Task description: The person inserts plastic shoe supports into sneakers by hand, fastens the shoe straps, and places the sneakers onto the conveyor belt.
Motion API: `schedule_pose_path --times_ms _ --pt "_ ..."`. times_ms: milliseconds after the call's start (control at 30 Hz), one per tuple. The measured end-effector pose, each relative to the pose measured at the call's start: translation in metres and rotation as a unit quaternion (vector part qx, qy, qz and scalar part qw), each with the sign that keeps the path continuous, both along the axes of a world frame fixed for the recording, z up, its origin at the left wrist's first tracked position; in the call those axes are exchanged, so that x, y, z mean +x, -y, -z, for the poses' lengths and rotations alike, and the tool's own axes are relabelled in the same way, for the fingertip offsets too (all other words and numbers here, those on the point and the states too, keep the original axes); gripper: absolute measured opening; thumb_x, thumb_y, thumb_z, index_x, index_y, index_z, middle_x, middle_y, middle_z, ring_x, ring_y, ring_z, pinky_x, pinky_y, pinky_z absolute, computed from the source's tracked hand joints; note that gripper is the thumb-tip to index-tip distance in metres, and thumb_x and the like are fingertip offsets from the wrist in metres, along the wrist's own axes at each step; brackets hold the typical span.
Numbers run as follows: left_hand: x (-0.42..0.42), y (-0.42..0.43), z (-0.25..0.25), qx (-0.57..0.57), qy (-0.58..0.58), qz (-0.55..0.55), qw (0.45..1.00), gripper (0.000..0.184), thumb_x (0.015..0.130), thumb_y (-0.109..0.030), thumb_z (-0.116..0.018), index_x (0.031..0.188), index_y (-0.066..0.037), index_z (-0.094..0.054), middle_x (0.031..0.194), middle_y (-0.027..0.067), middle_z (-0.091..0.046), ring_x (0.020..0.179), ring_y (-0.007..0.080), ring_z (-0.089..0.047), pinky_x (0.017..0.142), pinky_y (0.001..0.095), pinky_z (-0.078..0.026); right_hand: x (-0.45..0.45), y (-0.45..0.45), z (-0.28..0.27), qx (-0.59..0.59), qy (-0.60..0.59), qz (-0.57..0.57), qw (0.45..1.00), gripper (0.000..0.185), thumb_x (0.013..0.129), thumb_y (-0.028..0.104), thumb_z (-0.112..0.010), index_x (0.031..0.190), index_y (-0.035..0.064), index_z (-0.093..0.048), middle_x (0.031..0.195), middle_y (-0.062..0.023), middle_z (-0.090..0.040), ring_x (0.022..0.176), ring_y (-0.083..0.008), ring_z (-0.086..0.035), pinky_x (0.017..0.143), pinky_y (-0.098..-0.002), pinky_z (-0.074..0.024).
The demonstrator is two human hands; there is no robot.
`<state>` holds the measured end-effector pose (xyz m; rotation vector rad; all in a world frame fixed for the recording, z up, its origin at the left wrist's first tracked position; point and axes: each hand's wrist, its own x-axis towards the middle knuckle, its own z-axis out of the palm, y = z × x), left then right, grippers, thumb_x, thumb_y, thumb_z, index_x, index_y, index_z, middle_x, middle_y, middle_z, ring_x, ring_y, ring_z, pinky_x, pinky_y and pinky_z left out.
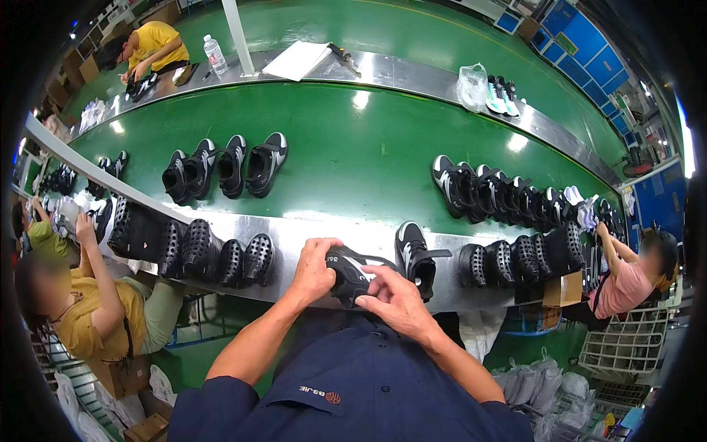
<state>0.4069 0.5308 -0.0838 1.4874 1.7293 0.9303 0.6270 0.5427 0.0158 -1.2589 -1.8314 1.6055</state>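
Low over the metal bench edge, a black and grey shoe (352, 274) is held on its side between my two hands. My left hand (315, 271) is closed around its left end, fingers curled. On the other end my right hand (398, 300) grips the shoe's edge between thumb and fingers. Part of the shoe is hidden by the fingers. Just right of it, a second black shoe (411, 247) with a grey toe rests on the bench, its strap sticking out to the right.
Black, hole-studded shoe-shaped forms (197, 247) line the bench at left, with more forms (524, 254) at right. Shoes (232, 166) stand on the green belt, and a long shoe row (501, 191) runs rightward. Co-workers sit left (103, 317) and right (626, 276).
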Motion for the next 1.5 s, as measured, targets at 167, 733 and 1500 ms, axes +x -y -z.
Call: schedule_pose_path --times_ms 167,733,1500 --pt "-0.009 -0.007 -0.004 0.042 0.031 0.067 0.996 0.062 0.065 0.012 -0.054 0.123 -0.007 -0.068 0.123 0.0176 -0.056 0.119 0.0373 -0.056 0.107 0.0414 -0.048 0.0 -0.001 0.015 0.091 0.004 -0.019 0.996 0.015 0.094 0.012 -0.075 0.103 0.0015 -0.07 0.085 -0.0038 -0.063 0.071 -0.0124 -0.056 0.065 -0.029 -0.0455" --pt "-0.019 -0.015 -0.04 0.049 0.037 0.258 0.964 0.064 0.063 0.016 -0.052 0.121 -0.007 -0.067 0.132 0.017 -0.055 0.13 0.0385 -0.052 0.112 0.043 -0.045 -0.004 -0.015 0.009 0.084 0.025 -0.053 0.995 0.018 0.099 0.015 -0.067 0.095 -0.0016 -0.062 0.087 -0.0137 -0.062 0.076 -0.026 -0.061 0.071 -0.0373 -0.0483" --pt "-0.002 0.018 0.055 -0.304 0.007 -0.113 0.946 0.055 0.085 -0.021 -0.069 0.136 -0.003 -0.058 0.123 0.031 -0.069 0.12 0.0434 -0.066 0.105 0.0461 -0.049 -0.019 -0.025 0.094 0.103 0.258 0.053 0.959 0.036 0.089 0.028 -0.077 0.108 -0.002 -0.068 0.095 -0.0219 -0.074 0.089 -0.0377 -0.074 0.08 -0.0457 -0.0572"
